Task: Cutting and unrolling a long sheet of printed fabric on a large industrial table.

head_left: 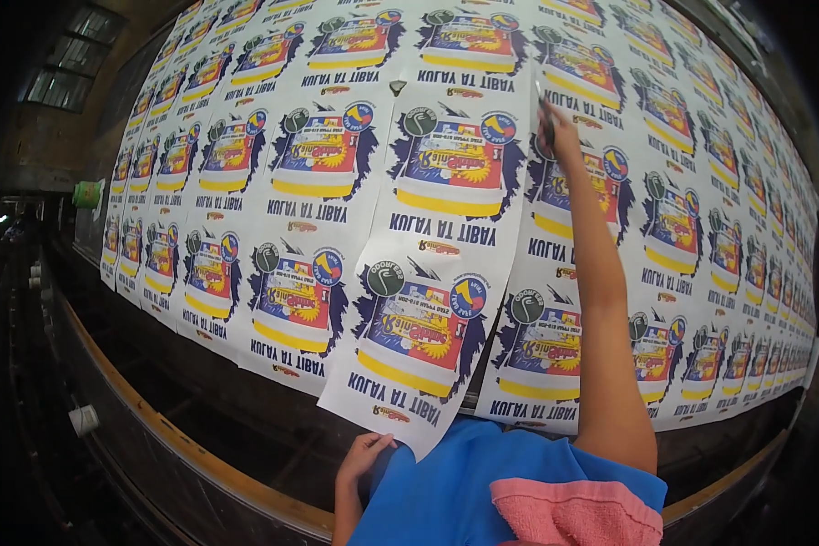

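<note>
A large white printed sheet (pixel 382 232) with repeated colourful designs lies over a long, wide table. One column of it has parted from its neighbours at the near end. This strip (pixel 400 355) hangs forward over the table's near edge, against my blue shirt. My left hand (pixel 364 455) pinches the strip's lower edge between thumb and fingers. Far forward, my right hand (pixel 562 136) is closed round a dark-handled cutting tool (pixel 547 127) with a thin, pale tip. The tool lies at the slit along the strip's right side. Whether it is a knife or scissors is unclear.
A wooden rail (pixel 218 473) runs along the table's near side. A small white block (pixel 84 419) sits beside it at the left. A green container (pixel 88 194) stands by the sheet's far left corner. A pink towel (pixel 573 511) hangs over my shirt.
</note>
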Motion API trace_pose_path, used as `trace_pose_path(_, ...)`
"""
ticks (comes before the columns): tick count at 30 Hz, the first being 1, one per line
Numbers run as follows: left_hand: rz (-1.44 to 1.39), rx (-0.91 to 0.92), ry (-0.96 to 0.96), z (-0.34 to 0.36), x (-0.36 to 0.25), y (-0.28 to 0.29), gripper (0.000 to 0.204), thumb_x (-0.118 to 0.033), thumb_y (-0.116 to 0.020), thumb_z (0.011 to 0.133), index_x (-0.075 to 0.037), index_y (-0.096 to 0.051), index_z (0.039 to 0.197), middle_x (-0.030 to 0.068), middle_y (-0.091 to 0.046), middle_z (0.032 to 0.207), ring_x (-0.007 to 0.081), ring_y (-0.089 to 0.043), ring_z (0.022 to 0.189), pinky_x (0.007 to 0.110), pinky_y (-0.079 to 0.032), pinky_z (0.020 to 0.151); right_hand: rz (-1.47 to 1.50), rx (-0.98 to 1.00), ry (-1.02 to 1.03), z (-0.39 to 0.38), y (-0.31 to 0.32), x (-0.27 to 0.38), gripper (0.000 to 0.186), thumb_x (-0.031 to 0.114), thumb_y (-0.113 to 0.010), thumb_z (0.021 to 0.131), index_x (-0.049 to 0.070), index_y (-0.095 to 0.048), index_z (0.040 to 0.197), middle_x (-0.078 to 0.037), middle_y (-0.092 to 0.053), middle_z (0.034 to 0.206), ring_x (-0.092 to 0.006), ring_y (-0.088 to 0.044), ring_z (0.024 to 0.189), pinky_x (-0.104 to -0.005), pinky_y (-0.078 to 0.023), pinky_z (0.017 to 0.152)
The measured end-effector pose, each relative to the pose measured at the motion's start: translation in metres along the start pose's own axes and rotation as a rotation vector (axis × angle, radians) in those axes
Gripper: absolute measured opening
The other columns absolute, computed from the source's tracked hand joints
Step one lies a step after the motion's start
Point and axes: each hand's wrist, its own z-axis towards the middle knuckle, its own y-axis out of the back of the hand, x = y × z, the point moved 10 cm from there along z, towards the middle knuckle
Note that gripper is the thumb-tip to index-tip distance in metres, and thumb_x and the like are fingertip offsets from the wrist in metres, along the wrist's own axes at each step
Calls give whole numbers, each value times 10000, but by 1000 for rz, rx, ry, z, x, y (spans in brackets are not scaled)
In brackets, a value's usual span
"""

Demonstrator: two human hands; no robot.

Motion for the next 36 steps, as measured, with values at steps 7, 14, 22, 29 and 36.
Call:
trace_pose_path(7,65,169,-233,19,-3,-11,333,-285,-627,976,6,-719,845,32,-716,904,106,-616,920,259,-456,871,25,54,-168,-260,76,-34,440,154,-538,990,159,-508,1429,-10,-623,688,-94,-534,448,-246,-398,383)
trace_pose_path(14,217,358,-289,49,25,-66,403,-287,-613,986,-24,-604,1292,76,-657,1204,167,-591,1108,300,-437,978,74,-71,-135,-456,181,13,567,274,-645,960,135,-430,1465,-26,-596,678,-133,-564,487,-270,-436,436)
trace_pose_path(22,68,759,-328,57,36,-245,629,-414,-565,993,-74,-370,1484,149,-463,1473,299,-452,1354,469,-363,1105,246,69,-224,-710,199,-34,564,452,-526,988,99,-438,1420,-77,-615,756,-183,-622,611,-306,-520,596)
trace_pose_path(29,-311,410,-469,62,13,-292,311,-357,-646,961,-64,-627,1062,61,-655,895,183,-665,856,331,-548,788,193,228,-471,-851,176,-73,556,475,-586,957,110,-487,1366,-52,-607,717,-161,-611,557,-264,-481,507)
trace_pose_path(36,-54,365,-672,24,-12,-286,280,-358,-667,945,-97,-642,1043,12,-666,860,118,-654,801,285,-526,750,101,-188,-259,-811,183,-60,455,366,-617,975,97,-521,1329,-10,-566,665,-97,-533,483,-237,-425,407)
